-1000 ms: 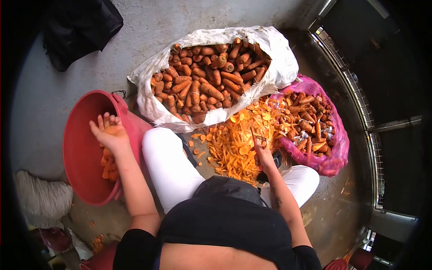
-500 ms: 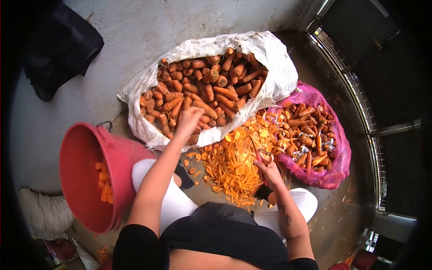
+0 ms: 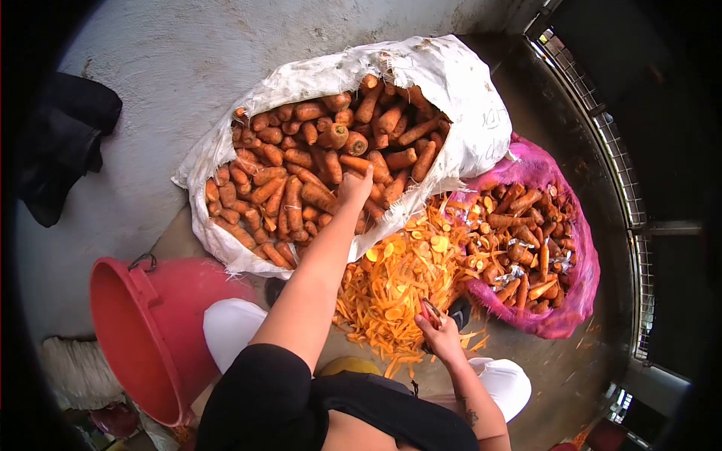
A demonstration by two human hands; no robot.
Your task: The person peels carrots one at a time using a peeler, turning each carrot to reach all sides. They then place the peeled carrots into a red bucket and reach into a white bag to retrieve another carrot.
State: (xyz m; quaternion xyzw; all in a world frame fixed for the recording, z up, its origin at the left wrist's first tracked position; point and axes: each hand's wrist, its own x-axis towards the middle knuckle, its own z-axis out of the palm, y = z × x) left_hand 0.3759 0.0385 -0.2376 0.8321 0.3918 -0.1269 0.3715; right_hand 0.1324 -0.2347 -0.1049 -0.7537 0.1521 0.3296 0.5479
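My left hand (image 3: 356, 189) reaches into the open white sack (image 3: 466, 98) of unpeeled carrots. Its fingers close on a carrot (image 3: 356, 163) near the middle of the heap, partly hidden among the others. In my right hand (image 3: 442, 338) is a peeler (image 3: 429, 310) with a reddish handle, held over the near right side of a pile of orange peelings and slices (image 3: 391, 278). That pile lies on the floor between the sack and my legs.
A pink mesh sack (image 3: 587, 263) with carrots and carrot pieces stands at the right. To the left, a red bucket (image 3: 162, 323) is tipped toward me. Dark cloth (image 3: 68, 143) hangs by the wall. A metal grille (image 3: 617, 158) runs along the right side.
My left hand has moved right and deeper across the carrots in the sack. My right hand has come lower with the peeler. The view has shifted, and the bucket's orange pieces no longer show.
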